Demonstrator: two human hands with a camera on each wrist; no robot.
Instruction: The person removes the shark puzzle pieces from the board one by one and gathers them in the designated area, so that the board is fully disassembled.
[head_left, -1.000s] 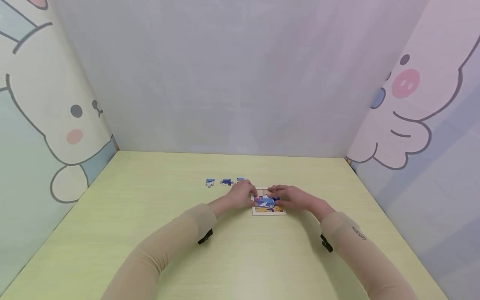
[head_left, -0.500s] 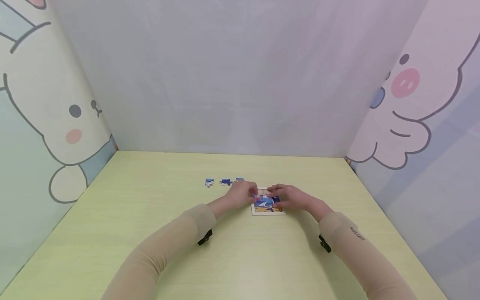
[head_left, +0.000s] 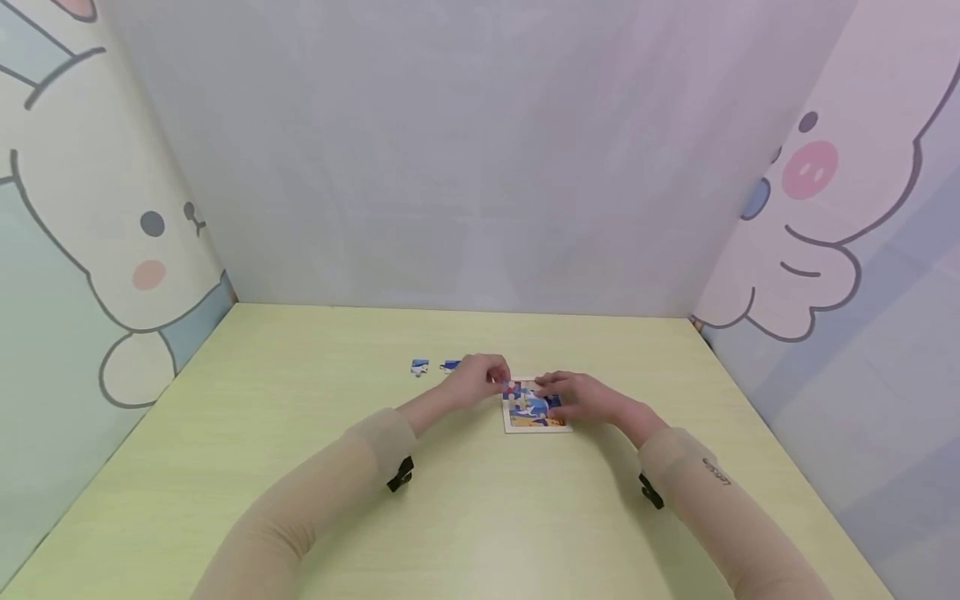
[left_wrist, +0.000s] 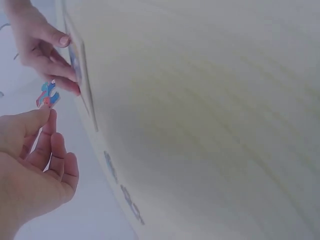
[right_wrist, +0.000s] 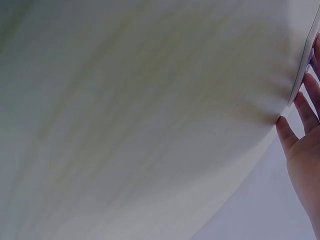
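Note:
My left hand (head_left: 476,379) pinches a small red and blue jigsaw piece (left_wrist: 46,95) between thumb and forefinger, its other fingers loosely bent. It is at the upper left corner of a white-rimmed jigsaw tray (head_left: 517,430). Fitted pieces with a sea picture (head_left: 534,405) cover much of the tray's lower part. My right hand (head_left: 588,397) lies over the tray's right side, fingers spread along its edge and onto the picture. In the right wrist view, the fingertips of the right hand (right_wrist: 302,135) meet the tray's edge and the table.
Two loose jigsaw pieces show left of the tray, a blue and white one (head_left: 419,367) and a dark blue one (head_left: 450,365) partly behind my left hand. The pale yellow table (head_left: 480,517) meets a grey back wall (head_left: 465,167) and cartoon-printed side panels.
My left hand has drawn back up and left from the tray with the piece pinched. It now covers the third loose piece seen earlier. The right hand stays almost in place.

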